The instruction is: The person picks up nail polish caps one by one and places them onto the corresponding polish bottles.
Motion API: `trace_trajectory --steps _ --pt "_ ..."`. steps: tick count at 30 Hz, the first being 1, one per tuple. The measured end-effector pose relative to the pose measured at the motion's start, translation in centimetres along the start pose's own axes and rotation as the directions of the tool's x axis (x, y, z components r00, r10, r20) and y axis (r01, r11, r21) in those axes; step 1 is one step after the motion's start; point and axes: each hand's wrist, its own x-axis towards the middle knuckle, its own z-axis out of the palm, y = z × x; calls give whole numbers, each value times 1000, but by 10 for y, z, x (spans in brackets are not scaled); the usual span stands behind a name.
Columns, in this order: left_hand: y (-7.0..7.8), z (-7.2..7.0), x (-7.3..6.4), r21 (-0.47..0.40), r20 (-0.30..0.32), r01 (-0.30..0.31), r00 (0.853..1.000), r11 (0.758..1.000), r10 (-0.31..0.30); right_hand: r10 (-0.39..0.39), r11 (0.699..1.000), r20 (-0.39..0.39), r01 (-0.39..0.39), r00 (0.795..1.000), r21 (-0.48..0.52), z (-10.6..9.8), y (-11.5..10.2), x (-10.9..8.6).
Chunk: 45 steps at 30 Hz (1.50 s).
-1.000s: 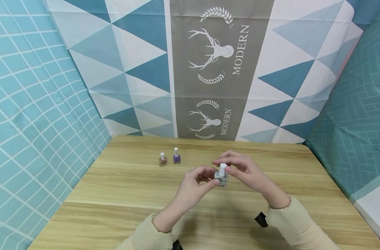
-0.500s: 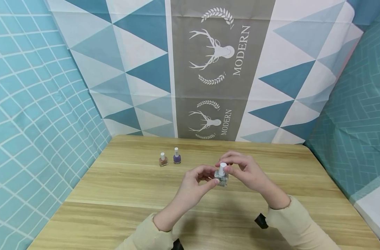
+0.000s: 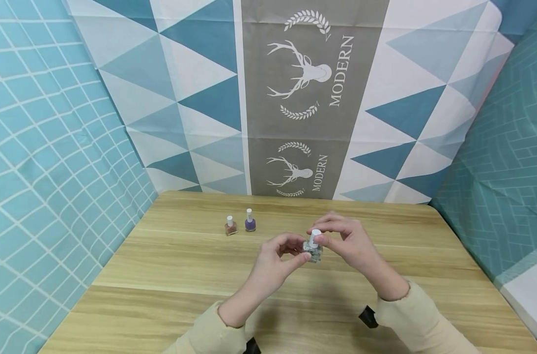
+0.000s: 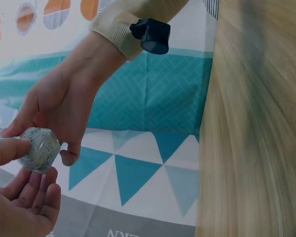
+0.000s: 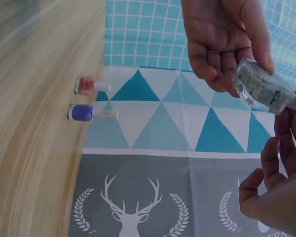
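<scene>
A clear nail polish bottle (image 3: 313, 251) with pale speckled contents and a white cap (image 3: 315, 238) is held above the table. My left hand (image 3: 278, 258) pinches the glass body between thumb and fingers. From the other side, my right hand (image 3: 342, 240) grips the white cap with thumb and forefinger. The right wrist view shows the bottle (image 5: 264, 86) tilted, its cap mostly covered by the right fingers. In the left wrist view the glass base of the bottle (image 4: 39, 149) faces the camera.
Toward the back of the wooden table (image 3: 171, 265) stand a brownish-pink nail polish bottle (image 3: 230, 227) and a purple one (image 3: 250, 224), both white-capped. A patterned cloth (image 3: 206, 98) hangs behind, with blue tiled cloth (image 3: 42, 147) on the left side.
My right thumb and forefinger have closed in on the white cap, and the hand has shifted slightly. The left hand keeps its hold on the bottle; the two standing bottles are unmoved.
</scene>
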Motion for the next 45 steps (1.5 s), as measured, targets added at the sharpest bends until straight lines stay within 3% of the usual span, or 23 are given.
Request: trace_trajectory --steps 9,14,18,22,30,39,45 --pt "0 3 0 9 -47 6 999 1000 -5 -1 1000 -84 -1 996 -25 5 -4 -2" --pt "17 4 -3 36 -78 14 997 999 -11 -5 1000 -96 2 995 -25 6 -4 -2" --pt "19 4 -3 65 -92 23 996 998 -17 7 1000 -88 -9 996 -26 7 -2 -2" --pt "5 4 0 76 -92 26 996 997 -19 14 999 -75 -17 997 -37 7 0 -2" --pt "-9 -2 3 38 -61 -2 998 999 4 -3 996 -5 3 1000 -94 6 4 -1" --pt "-27 -22 11 71 -149 -36 988 997 46 98 990 -47 -103 994 -102 -8 7 -3" --pt "-39 -37 15 93 -219 -39 974 995 59 107 976 -67 -118 992 -183 -15 14 -8"
